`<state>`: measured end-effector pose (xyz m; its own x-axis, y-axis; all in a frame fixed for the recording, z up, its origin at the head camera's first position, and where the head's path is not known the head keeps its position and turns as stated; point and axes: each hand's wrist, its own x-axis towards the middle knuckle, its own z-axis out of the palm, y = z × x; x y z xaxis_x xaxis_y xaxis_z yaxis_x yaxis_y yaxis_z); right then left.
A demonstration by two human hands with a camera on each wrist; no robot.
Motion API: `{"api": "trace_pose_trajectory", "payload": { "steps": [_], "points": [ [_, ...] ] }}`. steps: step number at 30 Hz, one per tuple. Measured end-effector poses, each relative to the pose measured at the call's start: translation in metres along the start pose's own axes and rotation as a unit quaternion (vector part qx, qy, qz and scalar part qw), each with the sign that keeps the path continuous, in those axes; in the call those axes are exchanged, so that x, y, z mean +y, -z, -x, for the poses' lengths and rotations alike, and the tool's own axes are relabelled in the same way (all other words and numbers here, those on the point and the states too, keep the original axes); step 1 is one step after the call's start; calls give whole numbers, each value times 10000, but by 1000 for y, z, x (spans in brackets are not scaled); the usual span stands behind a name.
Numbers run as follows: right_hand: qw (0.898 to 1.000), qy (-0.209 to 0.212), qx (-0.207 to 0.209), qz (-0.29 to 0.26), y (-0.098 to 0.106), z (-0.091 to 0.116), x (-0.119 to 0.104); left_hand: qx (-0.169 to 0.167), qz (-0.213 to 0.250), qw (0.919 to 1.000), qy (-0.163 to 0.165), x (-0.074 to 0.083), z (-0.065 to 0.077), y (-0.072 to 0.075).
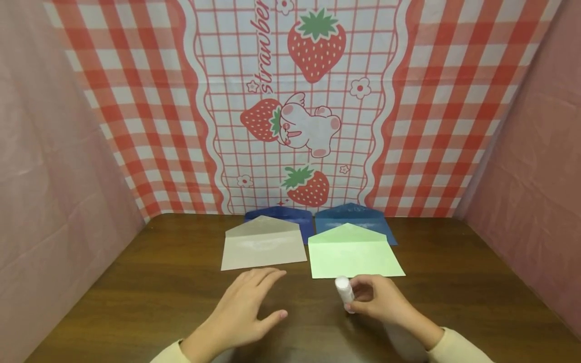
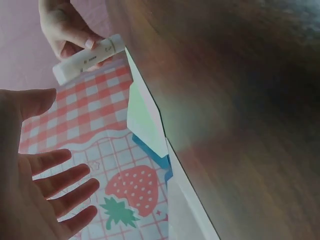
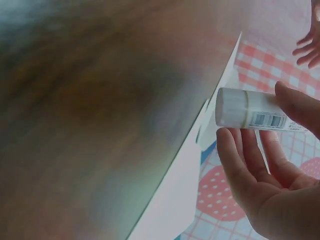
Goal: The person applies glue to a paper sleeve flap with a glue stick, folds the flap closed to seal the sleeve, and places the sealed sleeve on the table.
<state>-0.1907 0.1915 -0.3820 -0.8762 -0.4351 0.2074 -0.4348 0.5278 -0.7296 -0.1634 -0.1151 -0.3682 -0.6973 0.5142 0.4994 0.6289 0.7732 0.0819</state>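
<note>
Between the thumb and fingers of my right hand (image 1: 380,300) is a white glue stick (image 1: 344,293), held upright just in front of the pale green envelope (image 1: 355,259). The right wrist view shows a barcode label on the glue stick (image 3: 267,120). My left hand (image 1: 242,305) holds nothing; its fingers are extended and the thumb is spread, close to the near edge of a beige envelope (image 1: 263,252). Both envelopes lie with their pointed flaps raised away from me. In the left wrist view the left hand's (image 2: 50,185) palm and spread fingers show.
Behind the front pair lie a dark blue envelope (image 1: 307,227) and a teal blue envelope (image 1: 386,233), partly covered. A red-and-white strawberry cloth (image 1: 313,121) hangs behind the brown wooden table (image 1: 150,282). Pink curtains (image 1: 59,151) flank both sides.
</note>
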Motion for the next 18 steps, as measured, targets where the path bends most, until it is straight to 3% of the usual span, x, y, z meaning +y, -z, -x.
{"api": "trace_pose_trajectory", "payload": {
  "steps": [4, 18],
  "points": [
    [9986, 35, 187, 493, 1, -2, -10, 191, -121, 9993, -293, 2, -4, 1],
    [9953, 412, 409, 776, -6, -4, -27, 775, -73, 9887, -1280, 6, -19, 1]
  ]
}}
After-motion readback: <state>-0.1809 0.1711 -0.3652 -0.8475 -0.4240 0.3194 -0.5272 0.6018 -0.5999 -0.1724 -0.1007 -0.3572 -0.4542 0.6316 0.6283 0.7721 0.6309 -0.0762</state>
